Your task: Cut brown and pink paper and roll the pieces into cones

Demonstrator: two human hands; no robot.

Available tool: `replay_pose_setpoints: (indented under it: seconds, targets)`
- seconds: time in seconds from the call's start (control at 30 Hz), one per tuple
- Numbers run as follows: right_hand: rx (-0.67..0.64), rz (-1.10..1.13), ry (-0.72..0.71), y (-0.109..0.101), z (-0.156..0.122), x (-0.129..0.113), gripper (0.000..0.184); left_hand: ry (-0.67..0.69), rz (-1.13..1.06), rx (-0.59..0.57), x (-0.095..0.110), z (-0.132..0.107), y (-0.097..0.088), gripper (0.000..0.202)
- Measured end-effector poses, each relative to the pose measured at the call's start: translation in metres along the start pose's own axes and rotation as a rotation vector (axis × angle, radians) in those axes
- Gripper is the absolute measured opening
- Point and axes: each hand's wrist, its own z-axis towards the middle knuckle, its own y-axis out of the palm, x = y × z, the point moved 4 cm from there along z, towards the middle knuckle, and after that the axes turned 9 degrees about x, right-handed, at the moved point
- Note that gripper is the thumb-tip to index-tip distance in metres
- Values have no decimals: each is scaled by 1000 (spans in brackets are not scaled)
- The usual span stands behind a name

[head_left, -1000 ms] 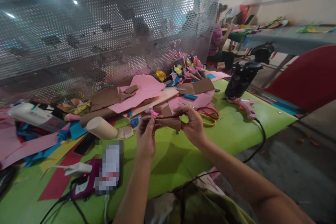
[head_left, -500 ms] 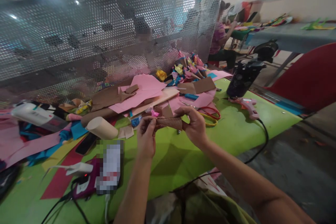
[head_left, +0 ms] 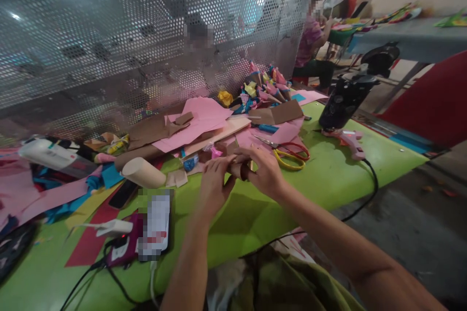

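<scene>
Between my two hands is a small strip of brown paper (head_left: 239,170), now curled into a short roll held above the table. My left hand (head_left: 216,182) grips its left end, fingers bent over the top. My right hand (head_left: 265,170) wraps round the right end, with the thumb below. The fingers hide much of the paper. Just behind the hands lie a pink twisted wrapper piece (head_left: 215,151) and a blue wrapped piece (head_left: 190,162). Scissors with red and yellow handles (head_left: 292,155) rest to the right of my right hand.
Pink paper sheets (head_left: 200,121) and paper flowers (head_left: 268,87) lie along a perforated metal screen (head_left: 146,53). A pink glue gun (head_left: 352,143) stands by a black tumbler (head_left: 345,102). Left are a cream paper roll (head_left: 142,172), a phone (head_left: 155,226) and cables. A person (head_left: 314,39) sits beyond.
The brown paper has gone from a flat, stretched strip to a curled roll. My hands have come closer together, and the fingers have folded over it. The view has shifted slightly.
</scene>
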Motion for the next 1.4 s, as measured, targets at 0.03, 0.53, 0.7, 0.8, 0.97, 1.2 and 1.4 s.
replay_pose_setpoints:
  seconds: [0.03,0.53,0.7,0.8,0.97,1.2,1.4]
  targets:
    - [-9,9,15,1,0,0,48,-4,12,-25,0,-1,3,49]
    - [-76,157,173,-2,8,1,18,-34,71,-21,-7,-3,5,35]
    - [-77,88,127,-3,7,2,18,29,108,26,-1,-1,0,31]
    - [-51,73,120,-5,6,2,17,30,138,78,0,1,-5,32]
    - [-37,73,110,-7,6,2,19,7,109,186,-2,5,-17,26]
    - [-2,74,46,-8,7,-2,12,-77,24,192,-6,6,-18,23]
    - [66,111,5,-13,7,-4,11,-192,-158,217,-15,8,-30,24]
